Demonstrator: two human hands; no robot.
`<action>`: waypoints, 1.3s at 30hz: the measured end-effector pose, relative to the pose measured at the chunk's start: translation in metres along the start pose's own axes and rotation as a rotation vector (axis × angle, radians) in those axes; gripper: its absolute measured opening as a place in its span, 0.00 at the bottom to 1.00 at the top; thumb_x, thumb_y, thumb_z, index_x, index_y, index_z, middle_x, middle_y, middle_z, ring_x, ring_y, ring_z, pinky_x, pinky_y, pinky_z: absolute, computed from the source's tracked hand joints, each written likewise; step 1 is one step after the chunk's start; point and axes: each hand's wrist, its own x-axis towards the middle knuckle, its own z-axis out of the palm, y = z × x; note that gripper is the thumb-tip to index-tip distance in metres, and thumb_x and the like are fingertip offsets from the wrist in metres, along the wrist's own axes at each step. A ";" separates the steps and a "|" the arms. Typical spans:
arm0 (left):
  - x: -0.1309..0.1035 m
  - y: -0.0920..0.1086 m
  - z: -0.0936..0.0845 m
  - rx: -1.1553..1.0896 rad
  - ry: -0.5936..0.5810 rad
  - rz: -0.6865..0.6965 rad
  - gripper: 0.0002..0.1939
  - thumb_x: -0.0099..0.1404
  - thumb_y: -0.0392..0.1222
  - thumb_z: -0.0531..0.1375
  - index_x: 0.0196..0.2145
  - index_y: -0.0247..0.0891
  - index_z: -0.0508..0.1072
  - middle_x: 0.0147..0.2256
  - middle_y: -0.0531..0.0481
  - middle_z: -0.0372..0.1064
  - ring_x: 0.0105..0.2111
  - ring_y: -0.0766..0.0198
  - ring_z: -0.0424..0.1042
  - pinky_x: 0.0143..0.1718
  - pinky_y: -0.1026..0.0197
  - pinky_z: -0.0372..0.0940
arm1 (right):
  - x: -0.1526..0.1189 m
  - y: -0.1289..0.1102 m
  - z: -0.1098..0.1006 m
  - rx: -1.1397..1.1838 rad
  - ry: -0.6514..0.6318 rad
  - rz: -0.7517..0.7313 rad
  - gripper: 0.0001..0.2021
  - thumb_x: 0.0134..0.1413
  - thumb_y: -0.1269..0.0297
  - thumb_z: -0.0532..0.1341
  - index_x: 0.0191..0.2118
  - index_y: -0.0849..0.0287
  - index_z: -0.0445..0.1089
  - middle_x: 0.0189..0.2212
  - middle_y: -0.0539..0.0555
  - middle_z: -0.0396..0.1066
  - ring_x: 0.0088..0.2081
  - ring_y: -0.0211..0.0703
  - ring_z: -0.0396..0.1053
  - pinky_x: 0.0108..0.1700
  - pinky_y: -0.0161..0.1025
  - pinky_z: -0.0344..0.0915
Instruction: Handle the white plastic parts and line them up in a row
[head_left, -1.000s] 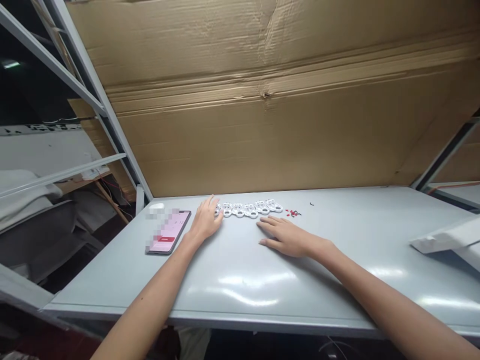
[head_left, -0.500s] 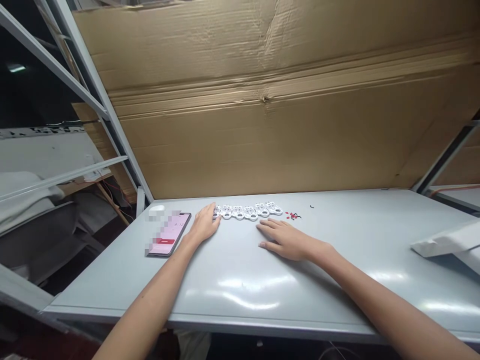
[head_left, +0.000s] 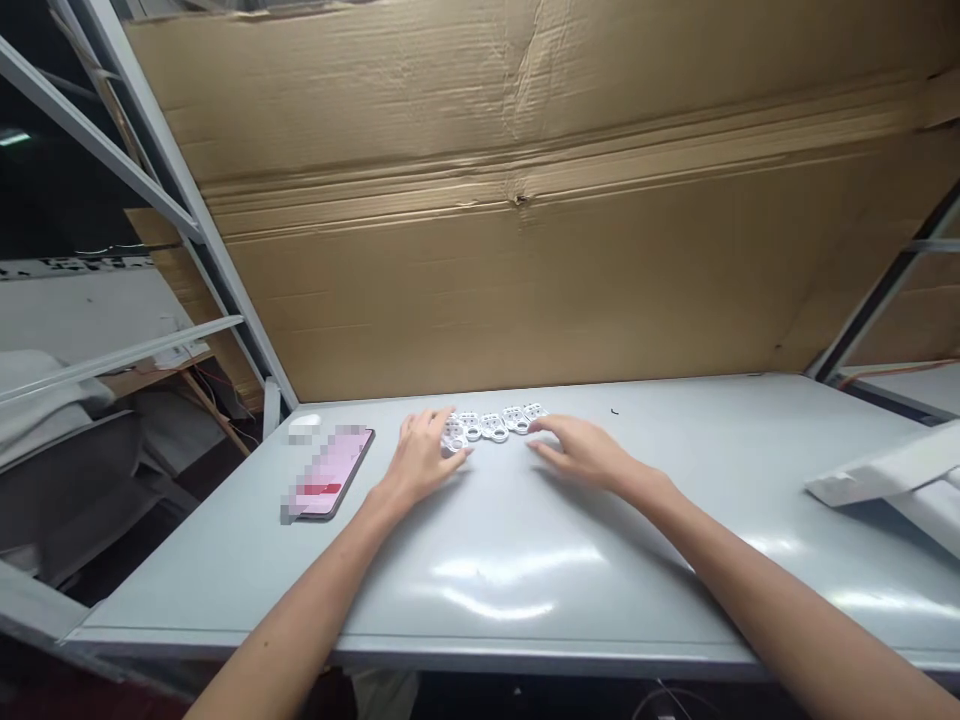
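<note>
Flanking white, ring-ended pieces (head_left: 491, 422), left fingers (head_left: 456, 461) and right fingers (head_left: 551, 424) curve half-open, apparently gripping nothing.

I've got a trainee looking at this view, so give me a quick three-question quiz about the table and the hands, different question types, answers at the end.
1. True or false: the smartphone lies nearer the left hand than the right hand.
2. Fill in the gap: behind the grey table rises a brown sheet of ____.
3. Multiple choice: what lies on the table between the two hands?
A) a screwdriver
B) white pieces with ring-shaped ends
C) a coffee mug

Key: 1. True. 2. Cardboard. 3. B.
</note>
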 end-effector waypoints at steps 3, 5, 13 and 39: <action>-0.008 0.022 0.007 -0.071 -0.076 0.150 0.28 0.62 0.52 0.64 0.57 0.38 0.67 0.49 0.40 0.68 0.51 0.48 0.66 0.57 0.45 0.59 | 0.007 0.020 -0.002 -0.117 0.203 0.260 0.14 0.62 0.63 0.53 0.49 0.59 0.71 0.48 0.60 0.73 0.47 0.52 0.70 0.43 0.43 0.64; -0.012 0.030 0.010 -0.079 -0.140 0.196 0.29 0.61 0.54 0.65 0.56 0.39 0.68 0.49 0.40 0.69 0.51 0.48 0.66 0.56 0.45 0.59 | 0.010 0.033 -0.001 -0.157 0.218 0.344 0.14 0.61 0.65 0.53 0.48 0.60 0.71 0.47 0.61 0.74 0.48 0.53 0.69 0.43 0.42 0.63; -0.012 0.029 0.002 -0.068 -0.167 0.236 0.29 0.61 0.57 0.62 0.55 0.40 0.70 0.48 0.43 0.71 0.49 0.48 0.69 0.53 0.47 0.61 | 0.017 0.051 0.007 0.000 0.101 0.404 0.10 0.54 0.67 0.57 0.37 0.58 0.76 0.41 0.58 0.78 0.41 0.51 0.73 0.38 0.40 0.62; -0.009 0.017 0.002 -0.106 -0.277 0.277 0.26 0.62 0.56 0.64 0.54 0.40 0.71 0.48 0.41 0.70 0.48 0.49 0.70 0.48 0.52 0.65 | 0.020 0.031 0.004 0.429 0.323 0.123 0.12 0.58 0.54 0.55 0.35 0.56 0.70 0.37 0.56 0.76 0.39 0.48 0.72 0.43 0.44 0.66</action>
